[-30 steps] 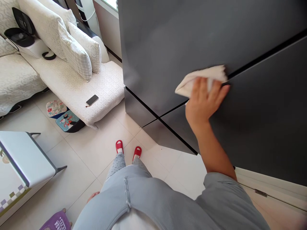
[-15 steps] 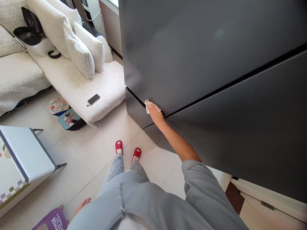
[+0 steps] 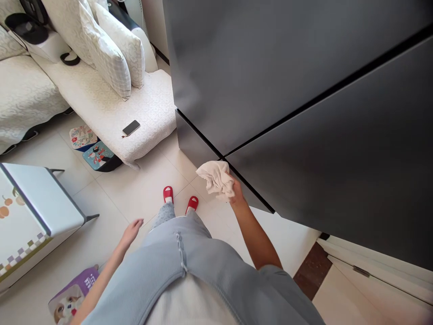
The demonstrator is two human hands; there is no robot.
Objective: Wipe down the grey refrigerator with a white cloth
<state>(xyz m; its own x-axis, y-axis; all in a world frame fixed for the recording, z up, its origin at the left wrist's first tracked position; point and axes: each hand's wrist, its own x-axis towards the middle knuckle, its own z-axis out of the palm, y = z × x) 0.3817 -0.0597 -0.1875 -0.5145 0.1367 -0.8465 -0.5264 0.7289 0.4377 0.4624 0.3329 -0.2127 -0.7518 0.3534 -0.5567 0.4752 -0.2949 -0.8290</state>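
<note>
R hand [image 3: 237,193] holds cloth [image 3: 215,180] by fridge [image 3: 304,113]

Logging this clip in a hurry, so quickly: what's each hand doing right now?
Left hand: open, holding nothing.
Right hand: closed, holding a bunched cream cloth.

A refrigerator [image 3: 304,99] stands ahead and to the right of the person, with a sofa [image 3: 149,104] just beside it on the left. Pillows [image 3: 104,54] lie along the sofa's back, and a phone [image 3: 131,128] lies on its seat near the front edge. Two printed mats [image 3: 98,155] sit on the floor [image 3: 118,203] below that edge. A low table [image 3: 43,194] stands further left. The right hand [image 3: 237,192] holds a cloth [image 3: 216,180] just before the refrigerator's lower doors; the left hand [image 3: 131,232] is well apart, beside the person's body.
</note>
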